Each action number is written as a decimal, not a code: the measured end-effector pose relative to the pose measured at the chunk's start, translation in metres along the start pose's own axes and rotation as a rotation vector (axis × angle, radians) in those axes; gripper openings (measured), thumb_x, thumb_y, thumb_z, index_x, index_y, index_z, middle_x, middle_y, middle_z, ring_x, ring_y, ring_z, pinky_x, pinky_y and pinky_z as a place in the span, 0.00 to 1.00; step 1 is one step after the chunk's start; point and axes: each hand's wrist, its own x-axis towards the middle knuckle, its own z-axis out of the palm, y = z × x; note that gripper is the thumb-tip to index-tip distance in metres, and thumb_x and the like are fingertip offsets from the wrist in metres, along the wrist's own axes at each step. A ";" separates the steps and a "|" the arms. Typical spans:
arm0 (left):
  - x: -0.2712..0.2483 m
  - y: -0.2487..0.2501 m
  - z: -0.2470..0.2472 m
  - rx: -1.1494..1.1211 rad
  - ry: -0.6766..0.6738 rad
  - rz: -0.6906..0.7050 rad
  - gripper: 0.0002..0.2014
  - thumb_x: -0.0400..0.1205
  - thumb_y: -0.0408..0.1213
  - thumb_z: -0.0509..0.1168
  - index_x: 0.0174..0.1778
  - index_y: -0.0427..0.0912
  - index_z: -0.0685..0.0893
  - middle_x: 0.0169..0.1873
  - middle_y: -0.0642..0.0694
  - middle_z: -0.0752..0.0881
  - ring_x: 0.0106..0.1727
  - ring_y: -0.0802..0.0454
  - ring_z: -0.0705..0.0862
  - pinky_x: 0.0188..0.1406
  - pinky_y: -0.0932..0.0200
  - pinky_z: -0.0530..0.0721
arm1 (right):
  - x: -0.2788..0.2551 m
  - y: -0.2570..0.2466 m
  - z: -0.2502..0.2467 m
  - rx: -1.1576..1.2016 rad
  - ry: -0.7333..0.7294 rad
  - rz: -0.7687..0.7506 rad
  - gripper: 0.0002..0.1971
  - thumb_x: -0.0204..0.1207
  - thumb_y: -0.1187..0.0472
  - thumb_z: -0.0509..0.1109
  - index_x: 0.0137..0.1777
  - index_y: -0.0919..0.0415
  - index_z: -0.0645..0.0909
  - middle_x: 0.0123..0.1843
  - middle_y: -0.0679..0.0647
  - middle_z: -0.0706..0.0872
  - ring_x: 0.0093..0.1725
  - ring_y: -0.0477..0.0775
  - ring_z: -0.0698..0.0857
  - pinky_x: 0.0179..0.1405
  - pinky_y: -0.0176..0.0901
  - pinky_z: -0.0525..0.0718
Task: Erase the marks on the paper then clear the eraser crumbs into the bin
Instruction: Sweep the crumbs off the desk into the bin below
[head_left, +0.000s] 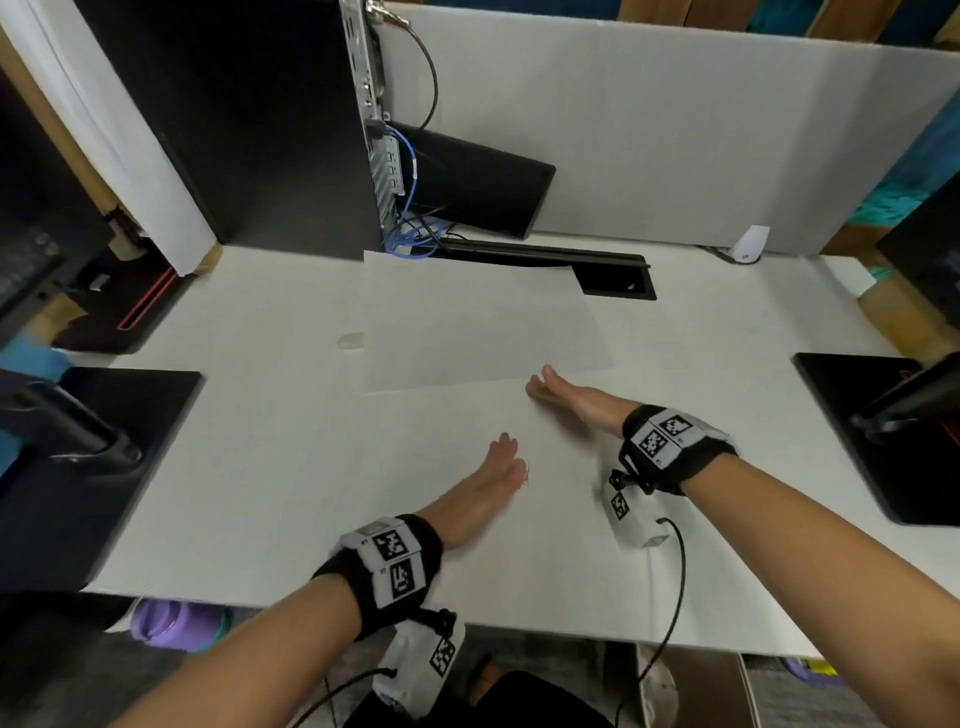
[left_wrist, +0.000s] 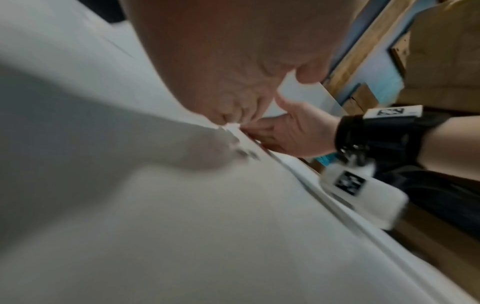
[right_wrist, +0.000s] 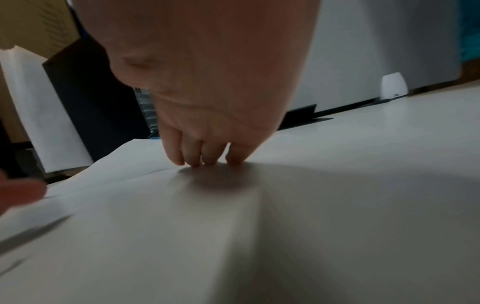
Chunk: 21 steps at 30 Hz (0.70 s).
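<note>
**Entry: paper sheet, eraser crumbs, white desk**

Left hand (head_left: 498, 467): flat, fingers straight and together, edge down on the near sheet; holds nothing. A few small dark crumbs (left_wrist: 63, 154) lie just beside its fingertips, at the hand's 3 o'clock in the head view.

Paper (head_left: 415, 467): near sheet lies flat at the desk's centre; a second sheet (head_left: 478, 322) sits at 12 o'clock from it, edges overlapping. Judged thin, light and limp, apt to slide or crease under a sweep. Best pinned flat by an open palm near an edge, or lifted by two opposite edges to tip crumbs off. Crumbs judged feather-light, easily scattered.

Right hand (head_left: 561, 392): open, fingers (right_wrist: 205, 158) straight, tips pressing where the two sheets meet; holds nothing.

Desk (head_left: 249, 467): white, smooth, probably slippery under paper. Computer tower (head_left: 249, 119) at 11 o'clock, cable slot (head_left: 618, 283) at 1 o'clock. Grey partition (head_left: 675, 145) behind. No bin identifiable in view.
</note>
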 end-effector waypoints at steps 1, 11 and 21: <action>-0.003 -0.003 -0.009 -0.022 0.082 0.000 0.28 0.88 0.48 0.41 0.83 0.45 0.41 0.83 0.53 0.39 0.83 0.60 0.38 0.81 0.59 0.39 | 0.006 -0.004 0.004 -0.034 -0.032 -0.020 0.34 0.80 0.37 0.32 0.82 0.50 0.56 0.84 0.43 0.53 0.84 0.47 0.49 0.81 0.48 0.40; 0.027 -0.010 -0.041 0.251 0.268 -0.221 0.29 0.89 0.48 0.35 0.82 0.36 0.36 0.82 0.43 0.33 0.83 0.51 0.32 0.82 0.54 0.34 | -0.009 0.012 0.048 -0.091 -0.384 -0.151 0.39 0.76 0.37 0.31 0.78 0.54 0.66 0.82 0.47 0.63 0.78 0.37 0.53 0.78 0.40 0.38; 0.020 0.020 0.031 0.319 -0.064 -0.094 0.27 0.90 0.40 0.36 0.82 0.32 0.38 0.83 0.41 0.36 0.83 0.49 0.34 0.82 0.55 0.36 | -0.044 0.068 -0.009 0.222 0.103 -0.035 0.36 0.78 0.33 0.34 0.80 0.48 0.62 0.81 0.39 0.63 0.82 0.40 0.57 0.84 0.47 0.44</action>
